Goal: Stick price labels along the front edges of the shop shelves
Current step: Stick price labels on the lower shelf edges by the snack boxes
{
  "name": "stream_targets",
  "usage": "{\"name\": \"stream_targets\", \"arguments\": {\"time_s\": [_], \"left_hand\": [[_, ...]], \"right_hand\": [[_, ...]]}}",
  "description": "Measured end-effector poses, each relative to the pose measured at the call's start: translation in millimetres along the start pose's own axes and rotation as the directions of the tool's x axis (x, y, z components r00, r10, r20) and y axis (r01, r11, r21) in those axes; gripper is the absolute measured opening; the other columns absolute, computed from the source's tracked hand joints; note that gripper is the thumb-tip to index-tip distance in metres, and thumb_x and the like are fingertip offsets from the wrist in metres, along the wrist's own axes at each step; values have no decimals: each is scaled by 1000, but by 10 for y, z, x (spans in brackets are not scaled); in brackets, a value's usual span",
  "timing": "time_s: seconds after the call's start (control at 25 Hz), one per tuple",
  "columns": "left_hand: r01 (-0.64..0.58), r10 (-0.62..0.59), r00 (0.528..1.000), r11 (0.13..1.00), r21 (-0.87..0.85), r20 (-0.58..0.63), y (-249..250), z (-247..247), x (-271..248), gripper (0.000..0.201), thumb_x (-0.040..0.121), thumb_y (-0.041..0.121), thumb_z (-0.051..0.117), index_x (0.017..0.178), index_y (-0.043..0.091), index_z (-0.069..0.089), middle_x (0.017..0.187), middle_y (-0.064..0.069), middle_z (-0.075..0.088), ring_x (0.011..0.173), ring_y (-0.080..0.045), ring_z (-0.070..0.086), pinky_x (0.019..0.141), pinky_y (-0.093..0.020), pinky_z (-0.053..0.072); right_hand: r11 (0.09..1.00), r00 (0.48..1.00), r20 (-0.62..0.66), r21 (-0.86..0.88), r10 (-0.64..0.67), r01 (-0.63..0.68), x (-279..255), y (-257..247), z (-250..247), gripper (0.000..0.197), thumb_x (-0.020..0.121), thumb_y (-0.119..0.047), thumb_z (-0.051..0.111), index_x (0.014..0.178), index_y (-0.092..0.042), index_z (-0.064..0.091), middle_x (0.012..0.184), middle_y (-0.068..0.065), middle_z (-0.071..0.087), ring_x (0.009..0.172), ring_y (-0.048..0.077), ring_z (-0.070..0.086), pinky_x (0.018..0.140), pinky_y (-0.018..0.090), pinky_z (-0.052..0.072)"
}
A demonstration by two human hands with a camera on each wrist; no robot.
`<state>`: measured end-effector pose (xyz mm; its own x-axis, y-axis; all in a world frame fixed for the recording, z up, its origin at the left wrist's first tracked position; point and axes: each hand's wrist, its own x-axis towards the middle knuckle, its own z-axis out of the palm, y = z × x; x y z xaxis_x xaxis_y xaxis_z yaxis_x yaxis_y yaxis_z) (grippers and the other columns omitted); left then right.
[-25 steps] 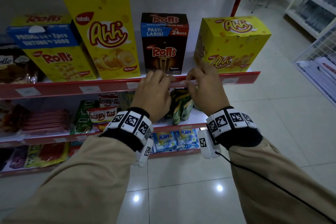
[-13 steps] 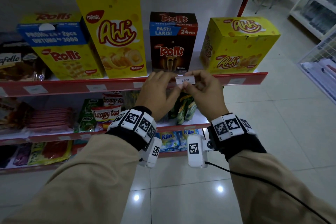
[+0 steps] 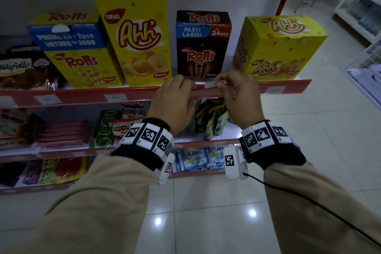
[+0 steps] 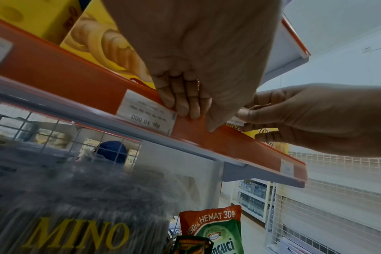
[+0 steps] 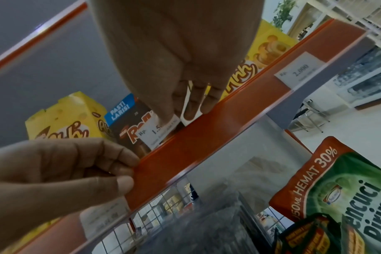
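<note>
My right hand [image 3: 237, 93] pinches a small white price label [image 3: 210, 84] between thumb and fingers, right at the top of the red shelf edge [image 3: 284, 86], in front of the dark Rolls box [image 3: 203, 47]. My left hand [image 3: 175, 103] is just beside it, with its curled fingers and thumb nipping the red edge. Other labels [image 3: 115, 97] already sit along the edge.

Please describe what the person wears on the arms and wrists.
Both arms have loose beige sleeves. Each wrist carries a black cuff with a band of white blocks printed with black square codes. A white camera box hangs under each wrist; a thin black cable runs from the right one.
</note>
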<state>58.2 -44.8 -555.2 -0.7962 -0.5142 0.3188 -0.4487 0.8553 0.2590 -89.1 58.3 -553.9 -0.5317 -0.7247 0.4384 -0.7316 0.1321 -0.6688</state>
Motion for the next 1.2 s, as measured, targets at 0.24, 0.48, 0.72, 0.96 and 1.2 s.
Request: {"name": "stream_targets", "arguments": {"time_s": [0.24,0.48,0.72,0.96,1.2], "left_hand": [[55,-57,998,997,-62,-19,13,14,-7,39,88,24,56,124,13,49,115,-7,51,108,-26,44,89,-35,37],[45,-51,997,995,-94,-65,1,56,-12,39,88,20,56,127,15,51,108,-9,52,104,-28,45,88,-40,40],[30,-27,998,998,48,-54,0,91,-5,24,89,20,54,109,10,62,99,-13,49,95,-31,45,79,-40,39],[31,-29,999,993,114,-25,24,91,5,26,90,20,52,111,11,63,102,-13,49,97,-31,44,79,-41,38],[51,-45,998,993,104,-54,41,105,-18,23,89,19,53,109,9,60,101,-13,50,96,-32,45,79,-42,40]], "right_hand": [[995,999,-23,-95,-42,39,28,-40,115,11,91,-18,60,97,-18,70,96,0,61,101,29,48,85,42,39],[987,996,34,-142,-77,82,22,-30,148,12,92,-21,59,97,-20,69,98,-3,64,101,29,47,85,45,38],[952,982,49,-241,-182,188,-26,31,158,16,87,-17,63,101,-14,68,100,7,61,99,32,48,84,42,40],[887,965,173,-386,-199,252,-4,71,70,14,89,-16,59,97,-7,67,98,12,61,96,34,49,81,43,41],[851,959,229,-458,-165,255,-11,39,48,19,94,-21,55,100,-8,68,103,13,60,102,33,48,83,40,41]]}}
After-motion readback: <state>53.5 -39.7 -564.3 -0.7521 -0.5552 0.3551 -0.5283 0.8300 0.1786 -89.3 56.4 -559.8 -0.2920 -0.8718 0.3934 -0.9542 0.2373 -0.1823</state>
